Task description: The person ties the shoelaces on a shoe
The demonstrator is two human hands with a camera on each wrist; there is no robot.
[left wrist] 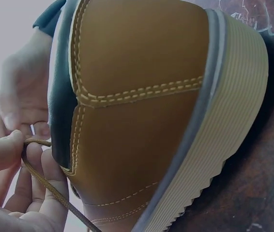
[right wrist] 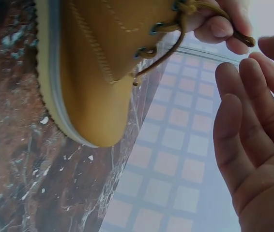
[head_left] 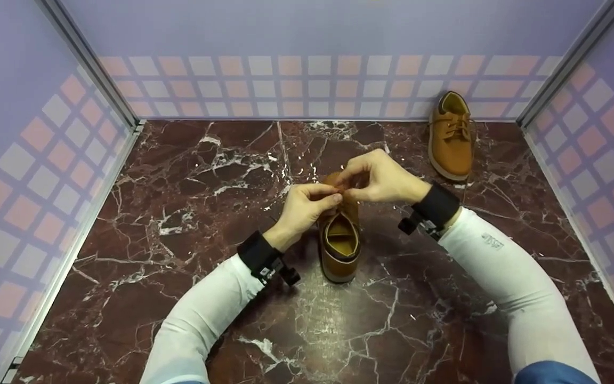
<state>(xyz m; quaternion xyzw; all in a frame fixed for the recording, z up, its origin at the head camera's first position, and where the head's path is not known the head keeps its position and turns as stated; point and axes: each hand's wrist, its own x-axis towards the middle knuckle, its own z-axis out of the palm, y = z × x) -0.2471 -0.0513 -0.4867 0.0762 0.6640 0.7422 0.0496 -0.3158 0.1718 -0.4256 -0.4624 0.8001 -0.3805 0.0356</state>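
Note:
A tan lace-up shoe (head_left: 339,269) stands on the marbled surface with its heel toward me. Over its lacing, my left hand (head_left: 304,208) pinches a brown shoelace (left wrist: 54,193) between thumb and fingers; the lace bends into a loop there. My right hand (head_left: 387,178) is just to the right, fingertips close to the lace's folded end (right wrist: 246,40). In the right wrist view its fingers (right wrist: 253,84) are spread and slightly bent, with a gap to the lace. Eyelets and the toe of this shoe show in that view; from the head, the hands cover the lacing.
Another tan shoe (head_left: 451,146), its laces tied in a bow, stands at the back right by the wall. Purple walls (head_left: 317,32) with pink and white squares enclose the dark red marbled surface (head_left: 142,224) at the back and both sides.

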